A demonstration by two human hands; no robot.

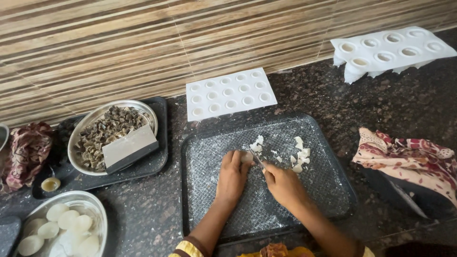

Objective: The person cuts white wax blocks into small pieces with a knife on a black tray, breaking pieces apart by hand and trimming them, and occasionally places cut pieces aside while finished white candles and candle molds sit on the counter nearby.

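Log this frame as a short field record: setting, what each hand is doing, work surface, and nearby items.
setting: dark speckled counter against a striped wall
left hand: pressed on a small white piece on the tray
right hand: holds a thin blade at that piece
tray: dark, textured, dusted white
chips: white cut pieces beyond the hands
moulds: two white cavity trays by the wall
left side: bowl of dark bits, bowl of white rounds
right side: patterned cloth

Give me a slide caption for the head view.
Left hand steadies a white piece while right hand cuts with a knife on a grey tray.
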